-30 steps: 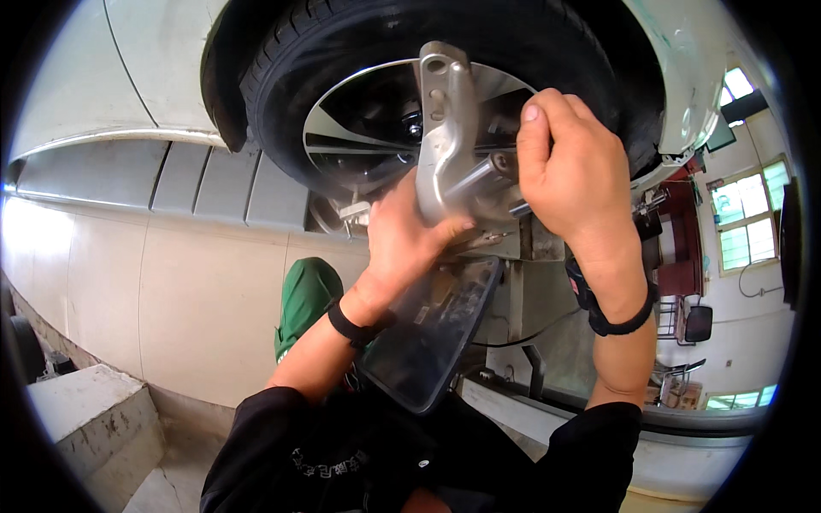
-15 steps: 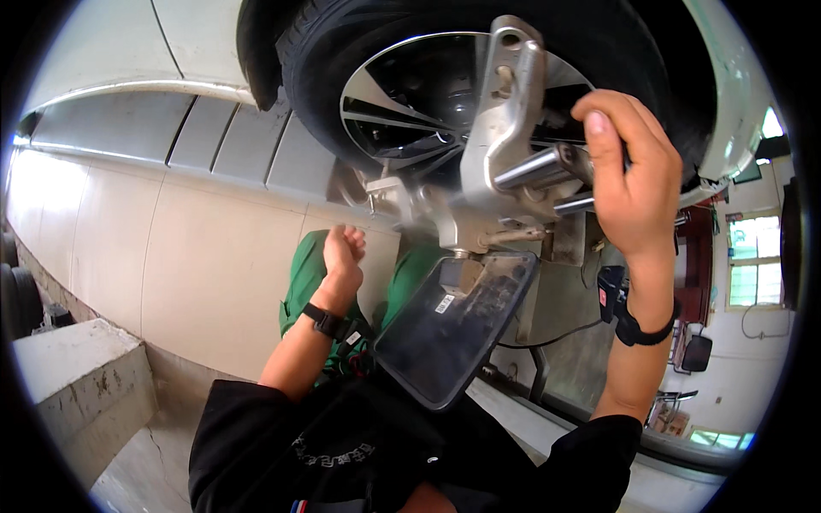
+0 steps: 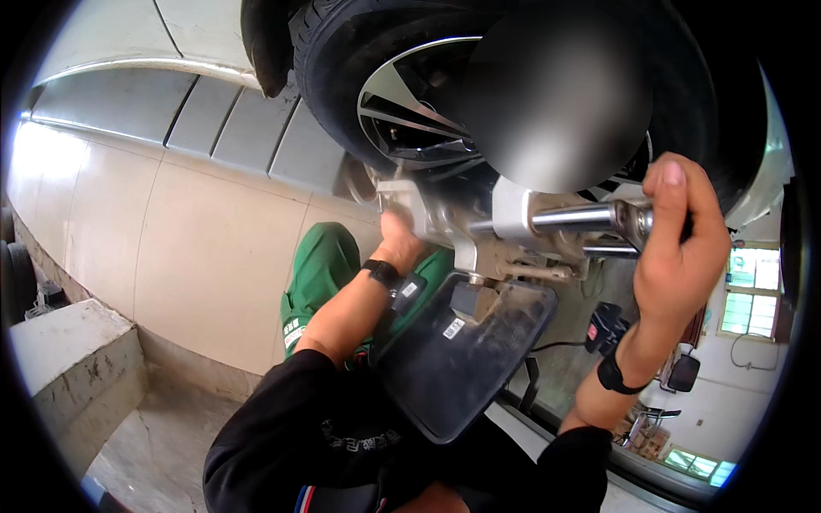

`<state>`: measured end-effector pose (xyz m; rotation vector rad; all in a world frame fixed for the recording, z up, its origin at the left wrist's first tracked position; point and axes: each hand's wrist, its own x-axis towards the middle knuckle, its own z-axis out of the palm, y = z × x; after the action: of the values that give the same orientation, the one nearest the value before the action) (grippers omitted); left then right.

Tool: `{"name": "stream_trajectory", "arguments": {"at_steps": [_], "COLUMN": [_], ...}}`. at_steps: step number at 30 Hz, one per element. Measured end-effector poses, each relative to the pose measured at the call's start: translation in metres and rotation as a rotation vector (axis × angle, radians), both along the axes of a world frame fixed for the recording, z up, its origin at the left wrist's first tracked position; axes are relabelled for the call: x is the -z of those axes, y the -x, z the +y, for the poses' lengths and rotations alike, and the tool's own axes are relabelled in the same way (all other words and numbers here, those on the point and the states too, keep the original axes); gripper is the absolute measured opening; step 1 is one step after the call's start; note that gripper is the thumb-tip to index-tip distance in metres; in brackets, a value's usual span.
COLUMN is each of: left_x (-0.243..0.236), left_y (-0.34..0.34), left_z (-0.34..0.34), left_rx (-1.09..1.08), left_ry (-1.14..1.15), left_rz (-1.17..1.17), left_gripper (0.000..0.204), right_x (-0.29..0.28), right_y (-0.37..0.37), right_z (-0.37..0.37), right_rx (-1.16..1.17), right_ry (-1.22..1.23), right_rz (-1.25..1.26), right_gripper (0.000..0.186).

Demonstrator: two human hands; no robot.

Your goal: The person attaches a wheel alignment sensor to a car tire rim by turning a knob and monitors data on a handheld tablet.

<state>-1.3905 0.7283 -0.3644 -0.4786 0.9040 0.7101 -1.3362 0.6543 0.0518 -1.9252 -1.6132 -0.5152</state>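
Note:
A silver metal wheel clamp (image 3: 513,209) with two chrome rods lies across the front of a car wheel (image 3: 329,103). My left hand (image 3: 400,239) reaches up to the clamp's left arm and grips it, its fingertips hidden behind the metal. At the other end, my right hand (image 3: 684,231) is closed round the clamp beside the chrome rods, thumb up. A dark flat panel (image 3: 453,368) with rounded corners hangs below the clamp, tilted, joined to it by a small grey block (image 3: 473,301). A round blurred patch hides the clamp's upper part and much of the wheel.
The pale car body (image 3: 111,38) stretches to the upper left above grey ramp sections (image 3: 239,128). A worn white block (image 3: 77,368) stands at the left. My green-trousered knees (image 3: 325,256) are bent under the clamp. A dark cable (image 3: 556,345) runs behind the panel.
My left hand has risen from near my knee to the clamp's left arm. My right hand, the clamp and the panel appear lower and further right.

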Motion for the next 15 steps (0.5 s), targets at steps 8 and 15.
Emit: {"name": "stream_trajectory", "arguments": {"at_steps": [8,15], "left_x": [0.055,0.038], "left_y": [-0.006,-0.004], "left_z": [0.014,0.01], "left_rx": [0.099,0.138], "left_ry": [-0.101,-0.082], "left_rz": [-0.093,-0.096], "left_gripper": [0.049,0.051], "right_x": [0.006,-0.009], "right_y": [-0.024,-0.054], "right_z": [0.004,-0.037], "right_rx": [-0.274,-0.372], "right_ry": [-0.198,-0.23], "right_rz": [0.079,-0.274], "right_gripper": [0.014,0.042]}}
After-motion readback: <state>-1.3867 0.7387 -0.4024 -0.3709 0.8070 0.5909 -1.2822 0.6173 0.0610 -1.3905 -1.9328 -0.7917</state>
